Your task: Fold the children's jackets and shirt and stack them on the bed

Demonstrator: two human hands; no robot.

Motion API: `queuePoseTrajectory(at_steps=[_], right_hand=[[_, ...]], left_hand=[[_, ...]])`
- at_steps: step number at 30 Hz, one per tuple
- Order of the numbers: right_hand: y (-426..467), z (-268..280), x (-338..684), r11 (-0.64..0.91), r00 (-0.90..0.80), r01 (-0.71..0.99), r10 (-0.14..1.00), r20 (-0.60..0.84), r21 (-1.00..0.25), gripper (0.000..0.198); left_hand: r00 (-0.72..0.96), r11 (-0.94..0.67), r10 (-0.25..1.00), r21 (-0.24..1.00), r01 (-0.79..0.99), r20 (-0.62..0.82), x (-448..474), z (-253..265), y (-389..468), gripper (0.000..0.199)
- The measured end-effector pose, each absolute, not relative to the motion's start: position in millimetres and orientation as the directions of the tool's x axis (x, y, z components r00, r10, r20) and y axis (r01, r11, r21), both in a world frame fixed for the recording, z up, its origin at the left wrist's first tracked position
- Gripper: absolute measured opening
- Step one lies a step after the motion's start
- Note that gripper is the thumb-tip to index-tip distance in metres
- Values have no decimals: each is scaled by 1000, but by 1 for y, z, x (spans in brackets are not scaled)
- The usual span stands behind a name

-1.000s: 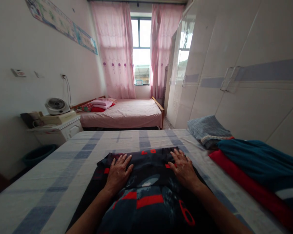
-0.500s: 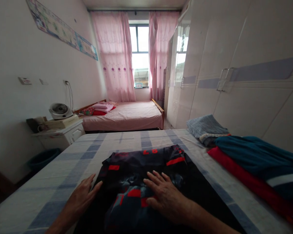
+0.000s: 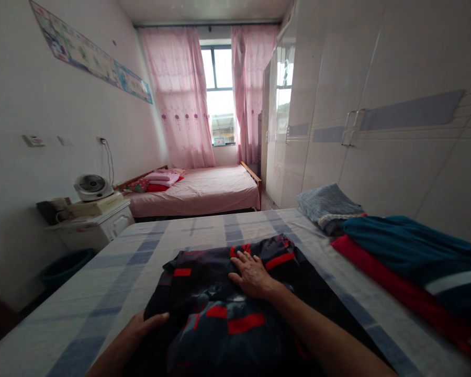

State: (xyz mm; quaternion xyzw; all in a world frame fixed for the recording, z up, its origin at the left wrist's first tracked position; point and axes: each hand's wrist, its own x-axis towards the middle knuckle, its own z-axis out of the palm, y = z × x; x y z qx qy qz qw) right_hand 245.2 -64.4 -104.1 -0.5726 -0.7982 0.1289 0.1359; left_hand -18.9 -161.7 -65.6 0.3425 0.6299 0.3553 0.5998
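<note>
A black shirt [image 3: 204, 272] with red patches and red lettering lies spread on the bed in front of me, its lower part folded or bunched upward. My right hand [image 3: 251, 275] rests flat on its upper middle, palm down with the fingers stretched out, partly over the lettering. At the left edge, my left hand [image 3: 147, 323] has its thumb on top of the cloth. The other fingers of that hand are tucked beneath the edge and hidden, so the fabric sits between them and the thumb.
Blue-and-white checked sheet [image 3: 121, 283] covers the bed. On the right lie a folded grey cloth [image 3: 329, 201], a teal garment [image 3: 396, 241] and a red garment [image 3: 372, 277]. Beyond are a pink bed [image 3: 204, 188], a nightstand [image 3: 118, 217] with a fan [image 3: 93, 187], and a white wardrobe [image 3: 337, 94].
My right hand has slid forward over the shirt toward its far edge. My left hand has moved slightly down, its fingers going from outstretched beside the shirt to under its edge.
</note>
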Motion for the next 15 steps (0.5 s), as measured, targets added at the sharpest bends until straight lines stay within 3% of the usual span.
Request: queuePoseTrajectory(at_steps=[6, 10, 15], right_hand=[[-48, -93, 243, 269, -246, 889, 963, 109, -370, 61], [-58, -93, 243, 301, -324, 866, 946, 11, -400, 63], [-110, -90, 255, 432, -450, 807, 891, 54, -402, 59]], left_hand=[[-72, 500, 857, 857, -121, -510, -21, -72, -154, 38], [-70, 428, 894, 890, -156, -442, -21, -68, -144, 40], [-8, 351, 934, 921, -169, -357, -4, -45, -136, 40]])
